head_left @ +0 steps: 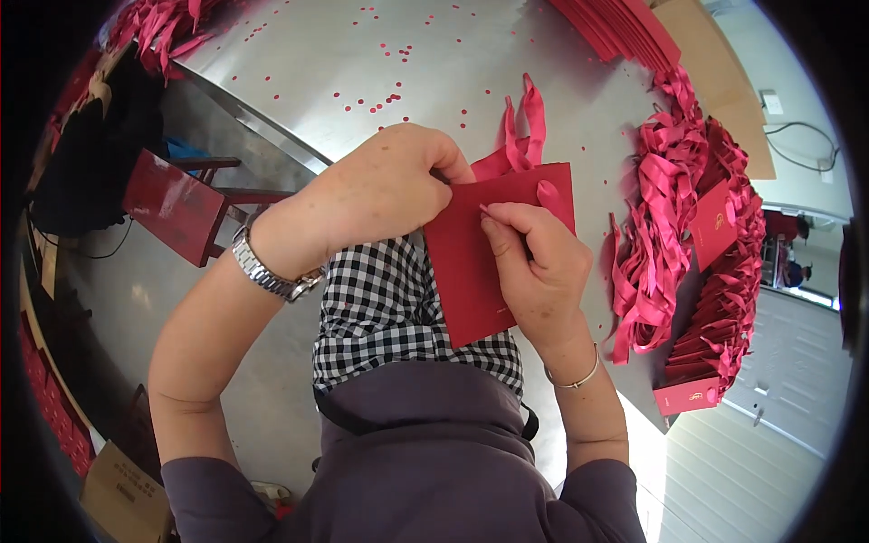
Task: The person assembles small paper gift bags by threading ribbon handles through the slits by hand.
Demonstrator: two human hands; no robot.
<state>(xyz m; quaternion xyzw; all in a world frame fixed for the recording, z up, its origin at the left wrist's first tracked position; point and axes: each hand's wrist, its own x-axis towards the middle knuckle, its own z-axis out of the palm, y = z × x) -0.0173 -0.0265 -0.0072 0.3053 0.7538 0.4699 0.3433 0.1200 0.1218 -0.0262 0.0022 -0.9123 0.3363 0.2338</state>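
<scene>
A flat red paper bag (471, 285) is held up over my lap at the table's edge, tilted a little. At its upper left corner my left hand (394, 176) is closed, its curled fingers gripping the top edge; some fingertips are hidden. My right hand (543, 262) lies across the front of the bag, thumb and forefinger pinching the small end of a pink ribbon (546, 193). Part of that ribbon shows near the bag's upper right corner. Behind the top edge rises a pink ribbon loop (536, 122).
Red paper dots are scattered over the metal table (299, 45). Right of me lie a heap of pink ribbons (665, 217) and a row of red bags with ribbon handles (715, 335). A stack of red bags (615, 32) stands far right. Leftward is a red wooden stool (172, 208).
</scene>
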